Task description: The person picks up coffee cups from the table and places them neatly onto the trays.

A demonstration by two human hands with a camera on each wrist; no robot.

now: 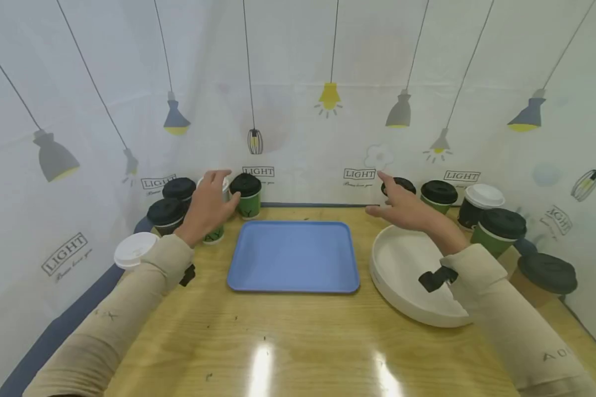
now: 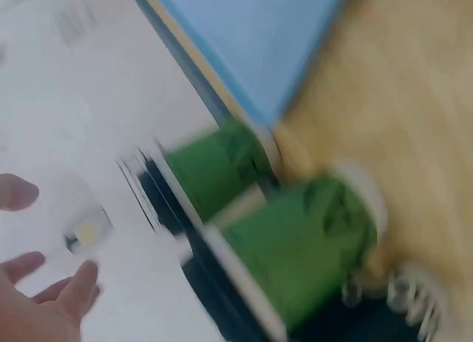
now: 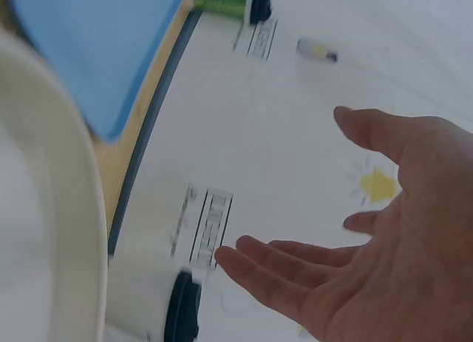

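My left hand (image 1: 207, 209) is held above the cups at the left, fingers loosely spread and thumb apart. Nothing lies between its fingers in the left wrist view. Nearest to it are a green paper cup with a black lid (image 1: 247, 194) and another green cup (image 1: 213, 235), partly hidden behind the hand. Over the far side of a round white dish (image 1: 397, 286) reaches my right hand (image 1: 402, 208), fingers extended and holding nothing. Just behind its fingers shows a black-lidded cup (image 1: 406, 186). Between the hands a blue tray (image 1: 294, 258) lies flat on the table.
Several lidded cups line the left side, including a white-lidded one (image 1: 135, 249). More stand at the right: a green cup (image 1: 438, 194), a black cup with white lid (image 1: 480, 201) and a brown one (image 1: 546, 275). A lamp-printed curtain (image 1: 298, 132) closes off the back.
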